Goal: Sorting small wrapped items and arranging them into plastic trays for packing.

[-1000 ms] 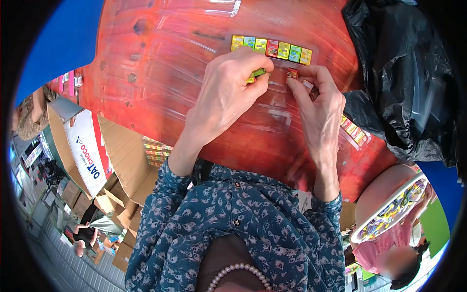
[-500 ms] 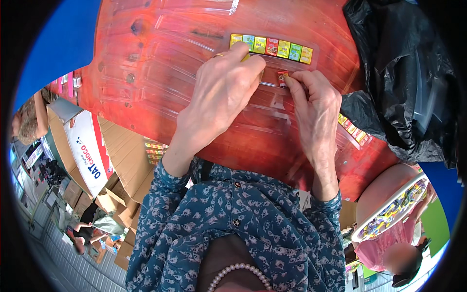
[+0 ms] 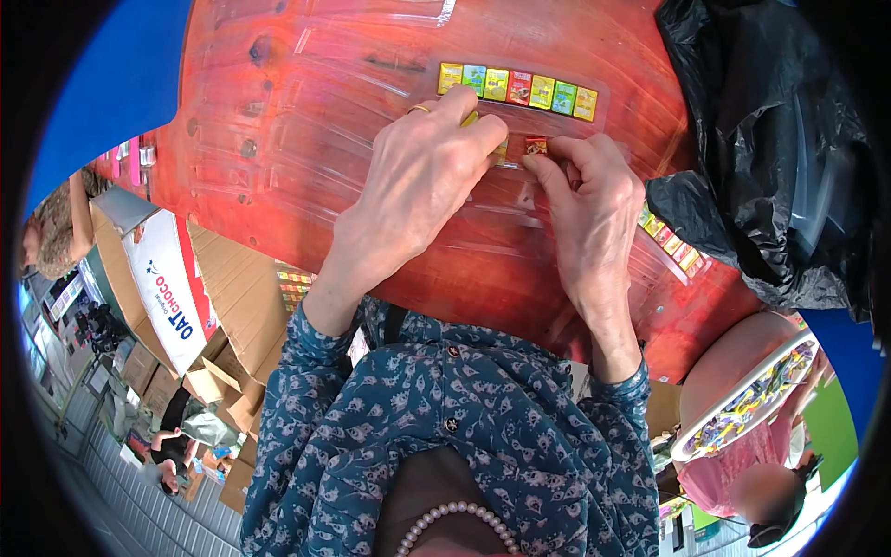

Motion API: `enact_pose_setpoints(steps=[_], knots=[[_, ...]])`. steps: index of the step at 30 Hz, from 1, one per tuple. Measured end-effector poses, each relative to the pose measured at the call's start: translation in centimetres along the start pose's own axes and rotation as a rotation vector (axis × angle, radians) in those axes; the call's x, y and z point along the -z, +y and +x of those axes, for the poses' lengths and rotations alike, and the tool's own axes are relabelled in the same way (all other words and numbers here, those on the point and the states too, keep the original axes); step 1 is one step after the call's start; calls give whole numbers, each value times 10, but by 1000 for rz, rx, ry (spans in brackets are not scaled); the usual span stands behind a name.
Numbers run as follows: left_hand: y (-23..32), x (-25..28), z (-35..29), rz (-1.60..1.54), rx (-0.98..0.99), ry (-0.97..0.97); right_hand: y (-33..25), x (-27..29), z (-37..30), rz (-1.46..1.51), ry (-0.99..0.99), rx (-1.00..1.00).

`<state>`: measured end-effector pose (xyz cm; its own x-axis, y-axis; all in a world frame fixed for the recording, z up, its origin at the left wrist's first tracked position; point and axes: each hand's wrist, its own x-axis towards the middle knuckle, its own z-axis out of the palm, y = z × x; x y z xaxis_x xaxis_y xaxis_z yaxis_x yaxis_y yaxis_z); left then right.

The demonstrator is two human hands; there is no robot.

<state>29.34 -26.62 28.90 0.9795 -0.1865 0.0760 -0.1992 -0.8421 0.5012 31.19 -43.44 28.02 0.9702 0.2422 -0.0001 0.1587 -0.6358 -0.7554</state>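
My right hand (image 3: 599, 204) pinches a small red wrapped sweet (image 3: 535, 146) between thumb and fingertips, low over a clear plastic tray (image 3: 601, 104). My left hand (image 3: 408, 190) is closed just to its left, with a yellow wrapped piece (image 3: 471, 119) showing between the fingers; the fingers hide most of it. Beyond both hands, a row of small square wrapped sweets (image 3: 519, 88) in yellow, green and red lies side by side in the tray.
More clear trays lie across the red table (image 3: 223, 56). A black plastic bag (image 3: 742, 121) covers its right side, beside another filled strip (image 3: 673, 243). A tub of wrapped sweets (image 3: 682, 446) stands at lower right, an open carton (image 3: 246, 306) at left. Other people are nearby.
My right hand has shifted slightly left with the red sweet, which now lies closer to my left hand. My left hand has hardly moved.
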Motion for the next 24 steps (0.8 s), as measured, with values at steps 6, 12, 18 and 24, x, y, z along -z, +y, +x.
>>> enact_pose_setpoints(steps=[6,12,18,24], knots=[[-3,-1,-2,-95,-4,18,-2,-3,-2,48,34,78],[-5,-1,-2,-105,-6,-8,-14,12,-9,-160,11,94],[-6,3,7,-99,-43,-92,-14,1,-10,-325,6,108],[-4,-1,2,-109,-25,-36,-13,-2,-10,-113,-95,92]])
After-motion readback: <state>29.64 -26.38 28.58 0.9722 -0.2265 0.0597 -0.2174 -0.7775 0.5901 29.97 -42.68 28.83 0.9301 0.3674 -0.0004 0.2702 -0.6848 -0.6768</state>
